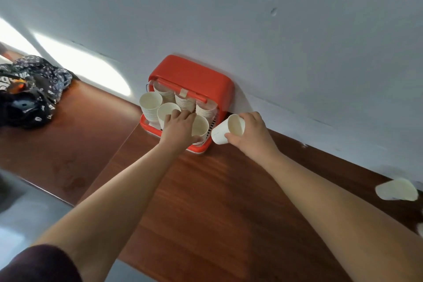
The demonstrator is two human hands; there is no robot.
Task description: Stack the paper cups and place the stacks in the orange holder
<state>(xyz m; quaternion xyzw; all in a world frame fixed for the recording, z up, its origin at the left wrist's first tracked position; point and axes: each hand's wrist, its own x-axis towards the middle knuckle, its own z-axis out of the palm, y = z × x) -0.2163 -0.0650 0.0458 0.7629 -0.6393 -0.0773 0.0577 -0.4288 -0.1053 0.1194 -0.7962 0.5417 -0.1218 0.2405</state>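
The background is a plain white wall (pixel 251 18) filling the upper half of the frame. Below it a reddish-brown wooden desk (pixel 206 201) runs from centre left to lower right. Grey floor (pixel 20 213) shows at lower left.

The orange holder (pixel 196 73) stands at frame centre on the desk, its back against the wall and its open front facing the camera. Six stacks of paper cups stand in it, mouths up, in two rows of three. The back row (pixel 184 102) sits under the orange top. The front left stack (pixel 150 104) and front middle stack (pixel 167 110) lean slightly outward.

The left hand (pixel 180 127) is in the mouth of the holder. Its grip closes on the front right stack (pixel 201 126): the thumb curls round the near side and the fingers lie over the far rim, touching the front middle stack.

The right hand (pixel 251 133) is just right of the holder, above the desk. Its grip holds a single paper cup (pixel 225 131), thumb on the near wall and fingers wrapped behind. The cup is tilted, mouth to the upper right and base to the lower left. It is close to the holder's right side; contact cannot be told.

A loose paper cup (pixel 397 190) lies on its side near the right edge of the frame, blurred. A dark patterned cloth bundle (pixel 32 91) rests on the desk at the left edge.
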